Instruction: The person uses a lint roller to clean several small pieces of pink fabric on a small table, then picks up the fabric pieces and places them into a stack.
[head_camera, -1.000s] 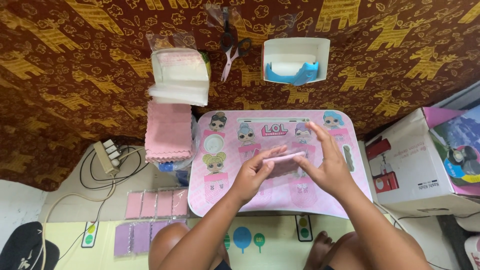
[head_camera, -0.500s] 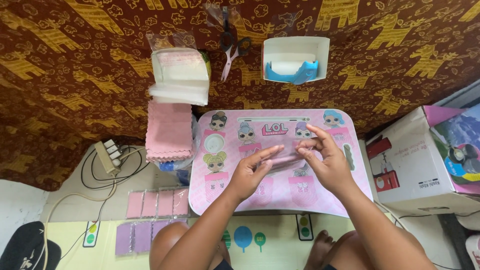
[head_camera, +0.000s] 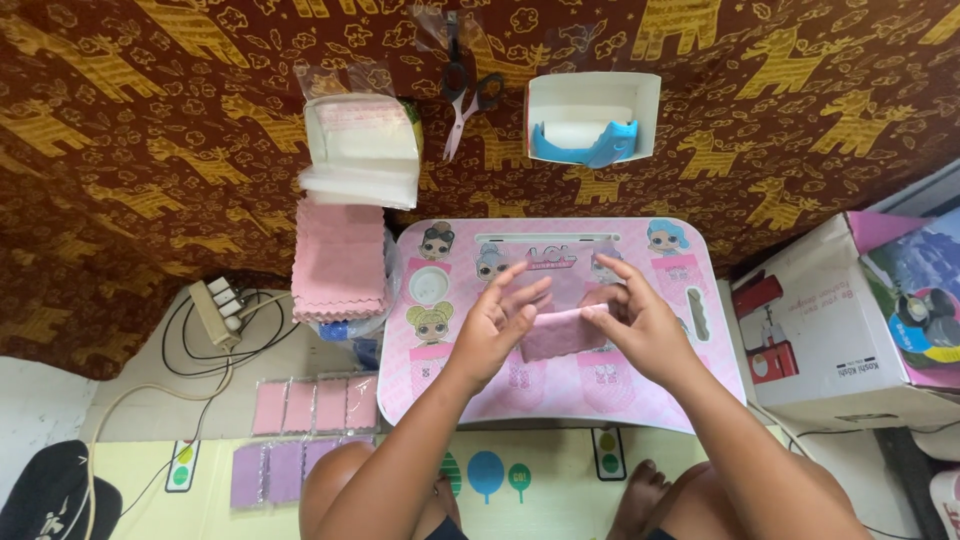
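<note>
The person sits on the floor with a small pink lap desk (head_camera: 700, 390) over the legs. Both hands are above the middle of it, and between them is 1 small pink cloth (head_camera: 556, 333).

The left hand (head_camera: 490, 335) has its fingers spread and bent, and its fingertips press on the left end of the pink cloth. The right hand (head_camera: 640, 330) pinches the right end of it with thumb and fingers. The cloth looks folded and stays low, just over the desk top.

It looks like the cloth is being folded or made flat. To do this well, I think both ends should line up, the edges should meet, and the fingers should press the fold down gently so it stays neat.

To the left of the desk lies a stack of pink cloths (head_camera: 340, 262) with zigzag edges. Above it is an open white box (head_camera: 362, 150) with clear bags. At the top lie scissors (head_camera: 465, 92), and beside them a second white box (head_camera: 592, 118) with something blue inside. Near the left knee, small packed pink and purple cloths (head_camera: 300, 435) lie in 2 rows. A power strip (head_camera: 215, 310) is close by, and a cardboard box (head_camera: 850, 320) stands on the right.
</note>
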